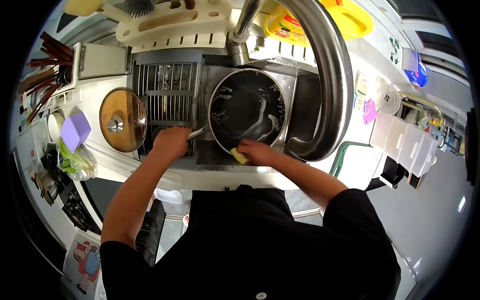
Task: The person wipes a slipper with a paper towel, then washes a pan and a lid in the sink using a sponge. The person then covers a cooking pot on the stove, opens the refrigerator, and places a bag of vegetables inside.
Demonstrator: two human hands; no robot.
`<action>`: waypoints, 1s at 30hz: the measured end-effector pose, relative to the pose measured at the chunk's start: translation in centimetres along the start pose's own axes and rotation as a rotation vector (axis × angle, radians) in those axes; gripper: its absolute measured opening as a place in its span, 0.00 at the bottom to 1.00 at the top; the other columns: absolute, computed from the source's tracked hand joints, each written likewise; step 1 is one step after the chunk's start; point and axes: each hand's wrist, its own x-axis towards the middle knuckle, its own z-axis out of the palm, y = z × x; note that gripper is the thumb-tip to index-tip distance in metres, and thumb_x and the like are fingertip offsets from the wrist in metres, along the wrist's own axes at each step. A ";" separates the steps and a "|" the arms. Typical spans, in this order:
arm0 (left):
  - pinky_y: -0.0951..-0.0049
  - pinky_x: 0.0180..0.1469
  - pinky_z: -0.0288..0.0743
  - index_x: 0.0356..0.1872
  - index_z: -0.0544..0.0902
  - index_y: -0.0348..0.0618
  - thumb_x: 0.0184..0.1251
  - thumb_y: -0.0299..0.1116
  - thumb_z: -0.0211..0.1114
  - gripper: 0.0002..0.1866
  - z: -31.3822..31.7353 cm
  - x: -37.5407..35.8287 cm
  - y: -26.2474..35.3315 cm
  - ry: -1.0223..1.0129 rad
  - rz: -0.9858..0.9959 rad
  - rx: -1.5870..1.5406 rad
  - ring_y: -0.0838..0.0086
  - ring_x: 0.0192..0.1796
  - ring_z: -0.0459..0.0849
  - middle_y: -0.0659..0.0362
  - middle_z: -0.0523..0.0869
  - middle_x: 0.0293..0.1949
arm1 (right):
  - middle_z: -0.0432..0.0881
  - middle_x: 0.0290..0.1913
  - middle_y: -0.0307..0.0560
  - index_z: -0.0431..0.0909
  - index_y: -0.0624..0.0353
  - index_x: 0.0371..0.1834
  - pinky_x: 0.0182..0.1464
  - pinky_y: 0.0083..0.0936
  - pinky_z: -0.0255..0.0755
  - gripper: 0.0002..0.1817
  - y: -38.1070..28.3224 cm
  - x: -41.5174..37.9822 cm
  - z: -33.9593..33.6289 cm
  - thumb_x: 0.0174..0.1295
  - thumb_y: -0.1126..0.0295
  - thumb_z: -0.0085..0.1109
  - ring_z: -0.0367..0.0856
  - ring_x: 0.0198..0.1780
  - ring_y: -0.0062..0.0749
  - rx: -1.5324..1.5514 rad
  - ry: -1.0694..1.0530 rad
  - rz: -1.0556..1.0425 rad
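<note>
A round black pan (245, 110) with white suds streaked over its inside sits in the steel sink (215, 155). My left hand (171, 142) is closed around the pan's handle (198, 132), to the left of the pan. At the pan's near rim, my right hand (255, 152) pinches a yellow sponge (239, 156), which touches the outer edge of the rim. Part of the sponge is hidden under my fingers. The curved steel faucet (340, 75) arches over the sink's right side.
A metal drying rack (167, 90) spans the sink's left part. Left of it lies a glass lid (123, 120) with a knob. A cream holder (175, 25) with brushes stands behind. Right are a white cutting board (357, 162) with green edge and clear plastic containers (405, 142).
</note>
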 end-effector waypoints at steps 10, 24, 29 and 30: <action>0.48 0.51 0.80 0.42 0.83 0.42 0.61 0.34 0.68 0.11 1.2 -2.1 1.3 -0.143 -0.177 -0.207 0.45 0.48 0.86 0.43 0.88 0.41 | 0.71 0.50 0.56 0.81 0.49 0.41 0.58 0.44 0.70 0.20 9.1 -3.8 2.9 0.43 0.68 0.78 0.73 0.54 0.55 -0.347 0.642 0.617; 0.50 0.53 0.78 0.42 0.83 0.36 0.62 0.35 0.67 0.13 4.1 -3.2 2.1 -0.244 -0.207 -0.347 0.43 0.49 0.85 0.39 0.87 0.43 | 0.85 0.41 0.65 0.74 0.55 0.51 0.47 0.53 0.78 0.12 8.3 1.3 -7.9 0.64 0.72 0.58 0.85 0.46 0.65 -0.102 0.803 0.749; 0.50 0.53 0.80 0.46 0.84 0.39 0.62 0.36 0.69 0.15 3.7 -3.0 2.3 -0.269 -0.222 -0.330 0.45 0.51 0.86 0.41 0.88 0.45 | 0.87 0.35 0.59 0.74 0.56 0.52 0.40 0.52 0.80 0.16 8.5 -4.7 -3.6 0.66 0.61 0.58 0.88 0.40 0.57 -0.427 0.293 0.586; 0.50 0.53 0.80 0.46 0.84 0.39 0.62 0.36 0.69 0.15 3.8 -3.0 2.2 -0.269 -0.219 -0.331 0.45 0.51 0.86 0.41 0.88 0.45 | 0.87 0.35 0.58 0.75 0.56 0.51 0.39 0.50 0.81 0.16 8.0 -5.5 -1.7 0.66 0.61 0.58 0.88 0.39 0.55 -0.528 0.236 0.519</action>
